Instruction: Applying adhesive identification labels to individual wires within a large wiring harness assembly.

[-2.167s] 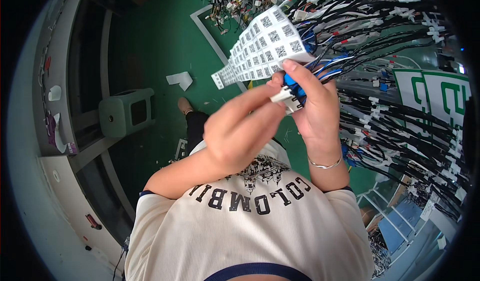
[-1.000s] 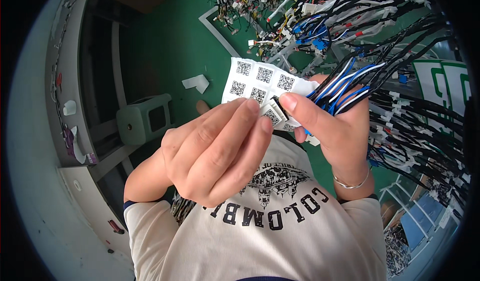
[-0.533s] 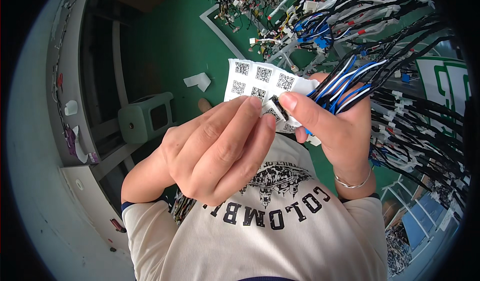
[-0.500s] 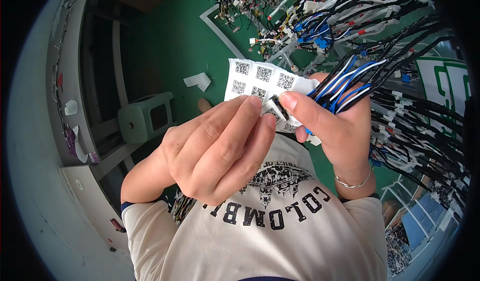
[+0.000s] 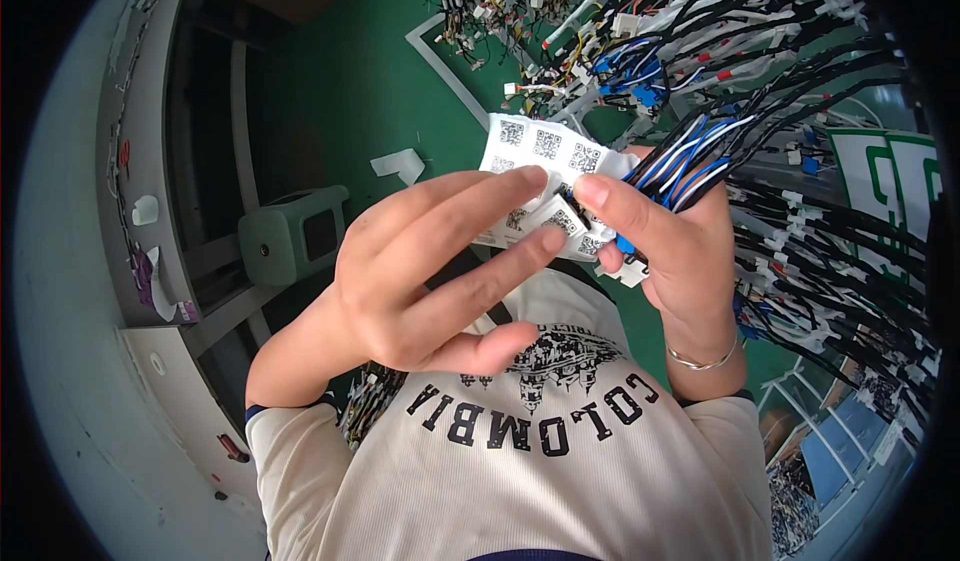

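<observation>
My right hand (image 5: 675, 231) is closed round a wire harness (image 5: 685, 166) of black, blue and white wires. The same hand holds a white sheet of square-code labels (image 5: 547, 143) behind it. Under its thumb tip lies a small black connector (image 5: 578, 211). A white code label (image 5: 563, 218) lies along the connector; whether it is stuck all the way down I cannot tell. My left hand (image 5: 430, 271) has its fingers spread, two fingertips resting at the label's edges and the thumb held apart. Blue and white connectors (image 5: 628, 269) show below my right fingers.
Many wire harnesses (image 5: 830, 221) hang along the right, with more (image 5: 490, 1) at the far side. A pale green box-shaped device (image 5: 275, 241) stands left, near a grey frame. A paper scrap (image 5: 398, 165) lies on the green floor (image 5: 350, 91).
My left fingers have spread from a bunched pinch, and the thumb has come into sight lower down. The label sheet has shifted slightly right, and more of the label on the connector shows.
</observation>
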A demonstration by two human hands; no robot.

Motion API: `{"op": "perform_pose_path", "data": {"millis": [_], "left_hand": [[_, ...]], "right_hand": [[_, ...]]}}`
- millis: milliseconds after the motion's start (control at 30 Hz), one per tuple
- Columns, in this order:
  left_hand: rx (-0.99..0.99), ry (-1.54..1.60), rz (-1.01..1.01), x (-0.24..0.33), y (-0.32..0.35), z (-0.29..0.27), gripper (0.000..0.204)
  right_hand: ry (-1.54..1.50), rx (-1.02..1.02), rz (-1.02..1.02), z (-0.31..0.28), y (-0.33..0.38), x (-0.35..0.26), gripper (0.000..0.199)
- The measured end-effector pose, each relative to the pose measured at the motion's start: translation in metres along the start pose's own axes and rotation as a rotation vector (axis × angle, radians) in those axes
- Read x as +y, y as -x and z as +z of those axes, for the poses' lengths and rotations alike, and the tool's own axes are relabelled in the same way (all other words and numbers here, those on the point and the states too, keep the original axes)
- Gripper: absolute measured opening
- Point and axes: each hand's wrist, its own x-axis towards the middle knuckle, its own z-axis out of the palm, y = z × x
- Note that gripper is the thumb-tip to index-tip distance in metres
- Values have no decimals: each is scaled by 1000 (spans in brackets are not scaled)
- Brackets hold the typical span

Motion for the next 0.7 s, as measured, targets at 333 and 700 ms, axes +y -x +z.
{"op": "perform_pose_path", "data": {"millis": [333,700], "left_hand": [[388,1096,-1053,17,-5,16,60],[257,1354,-1192,19,-12,18,34]], "right_hand": [[-25,-40,-49,1,-4,7,17],[127,-204,-137,-10,-4,1,16]]}}
